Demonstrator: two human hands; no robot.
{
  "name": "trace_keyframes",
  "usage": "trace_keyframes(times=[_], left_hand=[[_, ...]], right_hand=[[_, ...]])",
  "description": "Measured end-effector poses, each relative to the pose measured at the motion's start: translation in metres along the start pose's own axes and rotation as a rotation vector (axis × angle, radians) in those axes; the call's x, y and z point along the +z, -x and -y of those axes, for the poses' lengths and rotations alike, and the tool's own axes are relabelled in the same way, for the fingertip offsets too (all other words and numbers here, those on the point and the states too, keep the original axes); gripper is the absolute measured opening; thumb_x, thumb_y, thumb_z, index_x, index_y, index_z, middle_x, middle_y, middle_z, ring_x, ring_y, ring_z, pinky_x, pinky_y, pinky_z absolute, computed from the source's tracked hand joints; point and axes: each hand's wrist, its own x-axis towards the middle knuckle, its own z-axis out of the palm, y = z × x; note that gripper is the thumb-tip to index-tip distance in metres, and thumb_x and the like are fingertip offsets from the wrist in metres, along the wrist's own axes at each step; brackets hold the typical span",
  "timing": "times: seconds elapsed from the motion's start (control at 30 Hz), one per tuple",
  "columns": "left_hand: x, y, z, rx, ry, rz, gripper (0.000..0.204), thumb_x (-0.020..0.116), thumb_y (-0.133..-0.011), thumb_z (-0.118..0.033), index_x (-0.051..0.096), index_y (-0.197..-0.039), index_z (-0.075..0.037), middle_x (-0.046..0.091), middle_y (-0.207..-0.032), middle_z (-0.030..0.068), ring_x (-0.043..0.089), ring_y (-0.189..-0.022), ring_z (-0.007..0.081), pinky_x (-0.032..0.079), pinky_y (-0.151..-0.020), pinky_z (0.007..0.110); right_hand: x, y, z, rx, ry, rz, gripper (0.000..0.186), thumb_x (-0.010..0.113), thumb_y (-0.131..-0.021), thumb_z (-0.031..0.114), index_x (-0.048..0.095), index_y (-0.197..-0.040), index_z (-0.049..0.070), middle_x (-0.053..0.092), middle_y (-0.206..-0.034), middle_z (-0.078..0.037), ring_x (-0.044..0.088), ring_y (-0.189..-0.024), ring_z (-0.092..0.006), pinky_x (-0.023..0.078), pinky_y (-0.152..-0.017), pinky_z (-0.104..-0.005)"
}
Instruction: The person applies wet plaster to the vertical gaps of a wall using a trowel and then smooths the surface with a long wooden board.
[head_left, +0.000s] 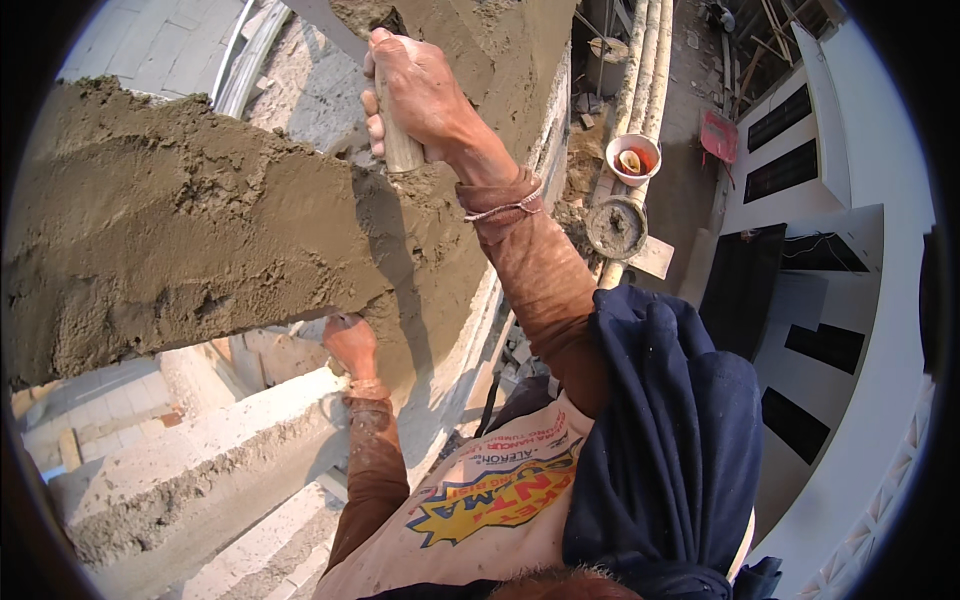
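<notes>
Our right hand (415, 100), eleven o'clock, holds a pale cylindrical wooden handle (402, 148); our left hand (351, 346), eight o'clock, grips we can't tell what. Overpressing could slump rough brown mortar (200, 240).

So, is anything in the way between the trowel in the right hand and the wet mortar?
Nothing visible stands between the trowel in the right hand and the mortar. The left hand is well apart, at the mortar's lower edge.
</notes>
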Motion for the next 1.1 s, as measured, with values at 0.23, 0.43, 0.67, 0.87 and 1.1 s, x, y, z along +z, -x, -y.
trace_keyframes(times=[0.23,0.43,0.67,0.87,1.1], left_hand=[[0.003,-0.007,0.030,0.075,-0.043,0.198,0.024,0.055,-0.094,-0.013,0.069,-0.101,0.005,0.071,-0.105,0.0237,0.066,-0.096,0.0391,0.051,-0.083,0.046],[-0.029,0.020,0.131,-0.081,-0.132,0.144,0.030,0.058,-0.097,-0.014,0.063,-0.118,0.005,0.066,-0.123,0.0201,0.061,-0.112,0.0327,0.048,-0.094,0.040],[-0.074,0.023,0.115,-0.222,-0.379,0.182,0.032,0.055,-0.099,-0.016,0.061,-0.123,0.004,0.063,-0.128,0.0189,0.058,-0.116,0.0320,0.046,-0.097,0.039],[-0.053,0.000,0.106,-0.234,-0.413,0.255,0.033,0.052,-0.101,-0.017,0.058,-0.127,0.002,0.061,-0.131,0.0179,0.056,-0.119,0.0314,0.044,-0.100,0.038],[-0.099,0.033,0.105,-0.263,-0.418,0.179,0.036,0.049,-0.103,-0.019,0.056,-0.132,0.001,0.058,-0.135,0.0168,0.054,-0.122,0.0306,0.042,-0.103,0.037]], right_hand=[[-0.068,0.073,-0.056,0.054,0.151,0.096,0.048,0.051,-0.103,0.050,0.053,-0.090,0.003,0.054,-0.065,-0.001,0.054,-0.051,-0.0100,0.046,-0.047,-0.0287],[-0.316,0.216,-0.231,0.500,0.417,-0.545,0.032,0.056,-0.100,0.033,0.055,-0.107,0.002,0.058,-0.078,-0.007,0.059,-0.063,-0.0153,0.048,-0.059,-0.0331],[-0.590,0.337,-0.390,1.179,1.105,-0.879,0.047,0.053,-0.096,0.044,0.057,-0.124,0.006,0.067,-0.113,-0.030,0.062,-0.110,-0.0498,0.049,-0.093,-0.0555],[-0.733,0.345,-0.544,0.912,1.318,-0.835,0.045,0.062,-0.094,0.042,0.066,-0.094,-0.003,0.069,-0.095,-0.030,0.068,-0.095,-0.0475,0.054,-0.078,-0.0531],[-0.668,0.318,-0.501,0.735,0.465,-0.953,0.038,0.067,-0.094,0.037,0.065,-0.093,0.000,0.057,-0.063,-0.002,0.050,-0.049,-0.0113,0.041,-0.044,-0.0309]])
